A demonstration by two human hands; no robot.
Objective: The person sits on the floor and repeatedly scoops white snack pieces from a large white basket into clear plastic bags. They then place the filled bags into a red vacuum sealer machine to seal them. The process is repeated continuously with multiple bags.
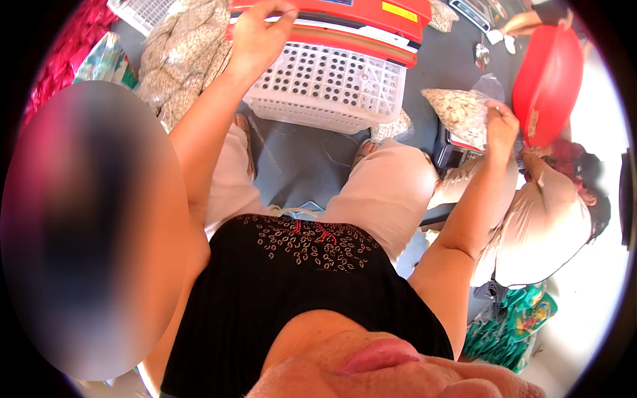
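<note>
My right hand point(501, 127) grips the gathered top of a clear plastic bag point(455, 112) filled with pale seeds or nuts. The bag hangs tilted above a digital scale point(453, 155), partly covering it. Over the left end of a red heat sealer point(348, 30) is my left hand point(264, 37), its thumb and fingertips close together; whether they pinch something cannot be told. The sealer rests on an upturned white perforated plastic crate point(323, 82) between my knees and the upper edge of the view.
Large clear sacks of pale seeds point(181, 64) lie left of the crate. A small filled bag point(393, 127) sits by its right corner. A red plastic basin point(550, 84) stands at right, near a seated co-worker point(547, 224). Another scale point(470, 15) lies farther off.
</note>
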